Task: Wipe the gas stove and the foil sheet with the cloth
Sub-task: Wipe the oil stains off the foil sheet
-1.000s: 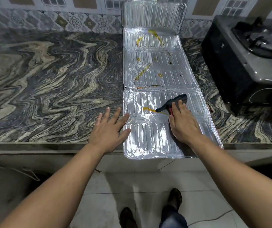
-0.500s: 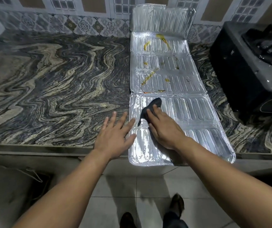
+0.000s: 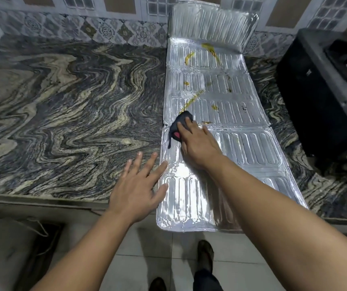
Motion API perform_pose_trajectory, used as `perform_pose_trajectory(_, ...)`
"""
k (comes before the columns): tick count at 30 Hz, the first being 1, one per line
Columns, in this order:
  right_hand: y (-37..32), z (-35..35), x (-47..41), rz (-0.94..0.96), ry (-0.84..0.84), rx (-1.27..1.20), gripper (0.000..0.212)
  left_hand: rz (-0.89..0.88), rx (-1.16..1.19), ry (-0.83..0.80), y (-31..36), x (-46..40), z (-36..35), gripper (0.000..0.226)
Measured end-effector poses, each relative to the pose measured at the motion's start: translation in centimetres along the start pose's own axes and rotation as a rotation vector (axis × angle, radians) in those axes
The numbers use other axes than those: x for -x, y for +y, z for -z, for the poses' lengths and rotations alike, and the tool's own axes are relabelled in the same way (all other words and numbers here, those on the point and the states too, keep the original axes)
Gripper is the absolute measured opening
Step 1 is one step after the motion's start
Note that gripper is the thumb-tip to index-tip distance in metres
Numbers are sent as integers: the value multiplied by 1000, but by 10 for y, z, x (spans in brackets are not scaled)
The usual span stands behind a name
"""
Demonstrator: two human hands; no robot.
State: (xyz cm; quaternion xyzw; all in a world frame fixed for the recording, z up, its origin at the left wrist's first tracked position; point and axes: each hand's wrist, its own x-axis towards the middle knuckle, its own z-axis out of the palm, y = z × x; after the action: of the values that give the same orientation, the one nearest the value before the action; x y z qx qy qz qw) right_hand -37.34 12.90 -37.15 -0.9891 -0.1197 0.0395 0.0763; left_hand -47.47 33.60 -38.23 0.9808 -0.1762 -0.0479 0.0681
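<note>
Right hand [image 3: 197, 148] presses the dark cloth [image 3: 181, 122] flat-fingered, grip released, onto the foil sheet [image 3: 252, 148] near its left edge, just below a yellow streak [image 3: 190, 102]. Left hand [image 3: 137, 185] lies spread and open on the counter [image 3: 63, 112], fingertips touching the foil. The gas stove [image 3: 315, 91] sits at the right, and the mark on its side is too small to read.

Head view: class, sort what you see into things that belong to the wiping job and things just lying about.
Belongs to the job: cloth, foil sheet, gas stove, right hand pressing the cloth, left hand at the foil's edge.

Just there: marble counter, tiled wall, the person's shoes.
</note>
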Motion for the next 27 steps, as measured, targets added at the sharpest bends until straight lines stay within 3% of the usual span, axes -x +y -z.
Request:
perform_pose_trajectory(21,123,24,-3,-401,6,85,59,51,58,7,3,-2,0,63)
perform_pose_trajectory(27,131,21,-2,-445,-1,102,59,93,107,16,7,-7,11,61)
